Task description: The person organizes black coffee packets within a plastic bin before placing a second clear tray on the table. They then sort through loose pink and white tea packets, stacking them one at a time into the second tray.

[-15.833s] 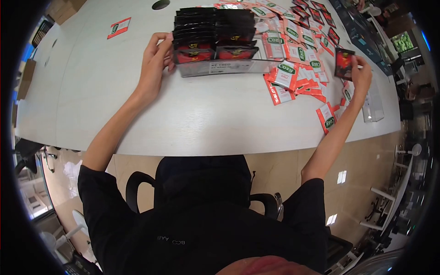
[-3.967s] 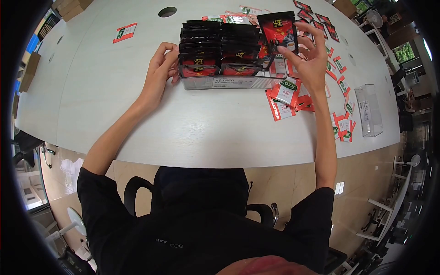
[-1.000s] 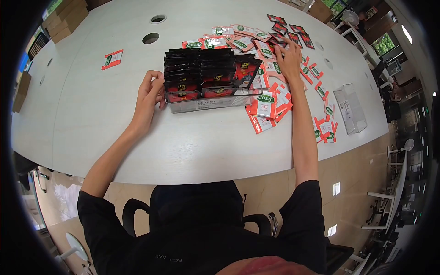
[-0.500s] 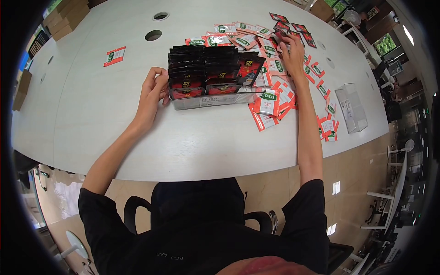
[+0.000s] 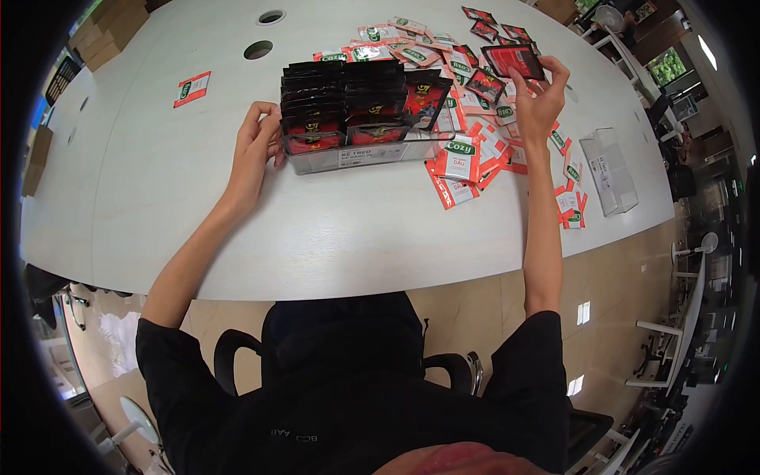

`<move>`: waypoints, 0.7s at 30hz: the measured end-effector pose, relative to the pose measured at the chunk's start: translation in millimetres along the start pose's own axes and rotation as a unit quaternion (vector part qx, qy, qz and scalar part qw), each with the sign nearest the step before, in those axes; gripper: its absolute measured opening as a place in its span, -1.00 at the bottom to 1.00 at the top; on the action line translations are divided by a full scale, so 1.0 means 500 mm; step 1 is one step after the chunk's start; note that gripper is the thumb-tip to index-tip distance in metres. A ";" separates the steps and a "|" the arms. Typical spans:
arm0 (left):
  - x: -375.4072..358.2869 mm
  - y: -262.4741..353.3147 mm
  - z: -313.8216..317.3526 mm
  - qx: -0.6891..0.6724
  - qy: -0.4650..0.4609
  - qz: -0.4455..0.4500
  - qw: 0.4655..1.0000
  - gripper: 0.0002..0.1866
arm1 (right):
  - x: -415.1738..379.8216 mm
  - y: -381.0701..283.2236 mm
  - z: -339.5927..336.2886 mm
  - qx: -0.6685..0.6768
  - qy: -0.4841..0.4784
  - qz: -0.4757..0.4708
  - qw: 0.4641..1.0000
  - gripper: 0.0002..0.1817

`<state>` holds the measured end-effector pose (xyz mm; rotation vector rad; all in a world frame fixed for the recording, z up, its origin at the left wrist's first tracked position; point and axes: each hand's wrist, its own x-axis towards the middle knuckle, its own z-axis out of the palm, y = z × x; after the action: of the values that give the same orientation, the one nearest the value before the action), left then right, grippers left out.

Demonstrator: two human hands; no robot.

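Note:
My left hand is closed on the left end of a clear plastic tray, with its fingers curled round the corner. Two rows of upright black-and-red G7 coffee sachets fill this tray, and at its right end one sachet leans outward. Over the pile at the right, my right hand pinches a black-and-red coffee sachet between thumb and fingers. Below that sachet lies another coffee sachet, on top of red-and-white Cozy tea sachets.
Several more coffee sachets lie beyond the pile. A second clear tray stands at the right. One lone tea sachet lies at the left, and cardboard boxes sit at the far left. The table has round cable holes.
My right hand has lifted from the pile and moved right with a coffee sachet in its fingers. Another coffee sachet now shows on the tea sachets. My left hand stays at the tray.

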<state>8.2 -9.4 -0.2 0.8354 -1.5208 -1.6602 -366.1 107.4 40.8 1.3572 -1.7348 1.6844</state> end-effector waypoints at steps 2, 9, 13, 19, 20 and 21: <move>0.003 -0.003 0.000 -0.006 -0.001 0.005 1.000 -0.80 | 0.001 0.020 0.001 -0.057 0.014 -0.049 0.997 -0.71; 0.001 -0.001 0.000 0.002 0.005 0.005 1.000 -0.80 | -0.001 0.058 -0.055 -0.260 -0.375 -0.085 0.886 -0.60; 0.000 0.000 0.002 0.001 0.004 0.002 1.000 -0.79 | 0.000 0.099 -0.057 -0.203 -0.281 0.000 0.938 -0.44; 0.003 -0.005 -0.002 0.002 0.003 0.004 1.000 -0.79 | -0.039 0.155 0.004 -0.292 -0.236 0.029 0.926 0.05; 0.003 -0.005 -0.001 0.001 0.003 0.006 1.000 -0.79 | -0.036 0.153 0.009 -0.266 -0.229 0.039 0.935 0.05; 0.003 -0.005 -0.001 0.001 0.003 0.007 1.000 -0.79 | -0.035 0.149 0.009 -0.266 -0.229 0.038 0.936 0.05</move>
<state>7.6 -10.7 -2.6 0.8280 -1.5202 -1.6453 -416.9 96.7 -15.7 1.4906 -2.3004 0.8445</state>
